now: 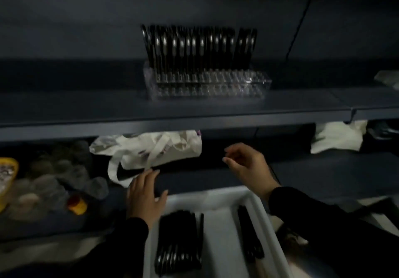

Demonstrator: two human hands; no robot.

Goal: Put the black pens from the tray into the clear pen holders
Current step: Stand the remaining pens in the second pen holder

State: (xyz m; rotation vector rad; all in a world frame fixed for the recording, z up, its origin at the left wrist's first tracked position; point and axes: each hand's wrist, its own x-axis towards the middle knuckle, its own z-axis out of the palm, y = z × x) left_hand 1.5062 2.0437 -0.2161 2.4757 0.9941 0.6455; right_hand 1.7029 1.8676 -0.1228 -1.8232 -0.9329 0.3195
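Below shelf point(172, 113), tote bag point(151, 148), jars point(64, 169)

- One head-worn view, looking forward and slightly down at dark shelving from close range.
- The upper shelf point(194, 107) sits mid-frame; the white tray point(218, 230) lies nearest, at the bottom edge.

Black pens point(178, 237) with silver clips lie in a white tray point(218, 230) below the right hand point(248, 165). A cream bag point(151, 148) sits left of it; further left, a yellow-orange cap point(77, 206).
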